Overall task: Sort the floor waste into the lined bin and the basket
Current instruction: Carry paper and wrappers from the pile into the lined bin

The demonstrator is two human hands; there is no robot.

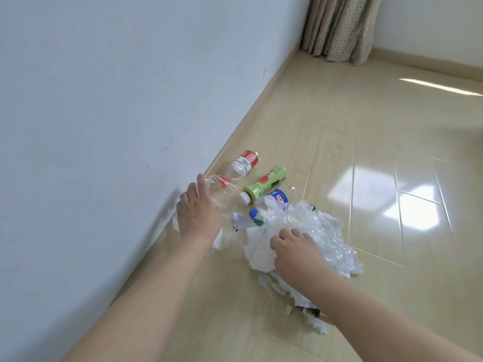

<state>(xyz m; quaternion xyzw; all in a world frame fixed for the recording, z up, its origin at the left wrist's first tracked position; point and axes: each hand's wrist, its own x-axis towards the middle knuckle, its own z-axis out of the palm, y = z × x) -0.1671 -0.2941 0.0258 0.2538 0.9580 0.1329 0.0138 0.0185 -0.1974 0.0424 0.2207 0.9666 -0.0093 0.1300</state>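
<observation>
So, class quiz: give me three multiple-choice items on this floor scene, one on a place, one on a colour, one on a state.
1. Where does the red-labelled bottle lie?
A. by the baseboard
B. beside the curtain
C. on a table

2. What colour is the cap of the green bottle?
A. blue
B. white
C. black

3. What is the right hand doing?
A. hanging idle
B. gripping the crumpled paper and plastic pile
C. holding a bottle

Answers: 1 A, it rests next to the wall's foot; 2 B, its cap is white; 3 B, its fingers curl into the pile.
</observation>
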